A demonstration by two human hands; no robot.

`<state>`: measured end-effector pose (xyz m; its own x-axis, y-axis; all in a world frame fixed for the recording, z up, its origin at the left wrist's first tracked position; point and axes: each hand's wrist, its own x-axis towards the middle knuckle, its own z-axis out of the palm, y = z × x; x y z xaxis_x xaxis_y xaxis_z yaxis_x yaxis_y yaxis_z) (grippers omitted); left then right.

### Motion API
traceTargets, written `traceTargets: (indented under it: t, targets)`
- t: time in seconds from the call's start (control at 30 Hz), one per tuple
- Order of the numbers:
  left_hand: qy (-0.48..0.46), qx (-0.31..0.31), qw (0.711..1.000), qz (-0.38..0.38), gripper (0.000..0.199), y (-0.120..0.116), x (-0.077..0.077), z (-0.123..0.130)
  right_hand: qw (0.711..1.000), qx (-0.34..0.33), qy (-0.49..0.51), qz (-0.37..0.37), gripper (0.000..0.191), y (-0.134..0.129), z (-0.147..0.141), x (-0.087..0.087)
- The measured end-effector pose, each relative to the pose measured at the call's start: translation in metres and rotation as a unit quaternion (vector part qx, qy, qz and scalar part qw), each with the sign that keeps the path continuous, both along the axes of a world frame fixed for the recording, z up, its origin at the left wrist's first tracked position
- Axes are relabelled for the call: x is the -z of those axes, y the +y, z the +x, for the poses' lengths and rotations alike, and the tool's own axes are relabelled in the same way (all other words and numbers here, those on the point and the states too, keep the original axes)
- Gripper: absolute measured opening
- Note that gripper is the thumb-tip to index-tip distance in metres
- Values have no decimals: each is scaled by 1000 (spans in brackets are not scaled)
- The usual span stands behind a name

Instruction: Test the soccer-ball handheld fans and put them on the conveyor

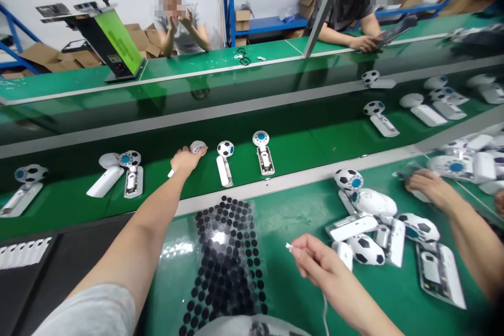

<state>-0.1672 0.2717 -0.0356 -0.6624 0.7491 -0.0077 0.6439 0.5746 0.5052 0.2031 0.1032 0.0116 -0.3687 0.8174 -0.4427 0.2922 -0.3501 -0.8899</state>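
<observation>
My left hand (185, 161) reaches onto the green conveyor belt (307, 152), its fingers closed round a white device with a football-patterned round head (198, 147). My right hand (315, 260), over the green table, pinches a white cable plug (289, 247) between thumb and fingers; the cord hangs below it. On the belt, right of my left hand, lie a device with its cover side up (225, 163) and one with its inner parts showing (263, 153). Several devices (370, 226) lie piled right of my right hand. A sheet of black round dots (226, 262) lies between my arms.
More devices (133, 173) lie along the belt. At the right, another person's hand (429, 186) touches a device near a heap. Across the belt, two people sit at a green bench (271, 55), beside a slanting metal post (325, 8).
</observation>
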Motion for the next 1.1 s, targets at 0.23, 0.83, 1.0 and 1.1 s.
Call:
traceTargets:
  t: [0.23,0.83,1.0,1.1]
  targets:
    - [-230,56,970,62,56,-63,-34,52,998,4,53,26,27,-8,-5,-16]
    - [-591,167,786,73,36,-221,-98,198,967,-105,6,230,10,-52,-18,-45]
    - [-528,199,823,71,42,-230,-97,203,961,-145,-9,234,12,-57,-14,-40]
    - [-562,191,804,36,38,-232,-96,203,960,-139,3,244,11,-59,-15,-38]
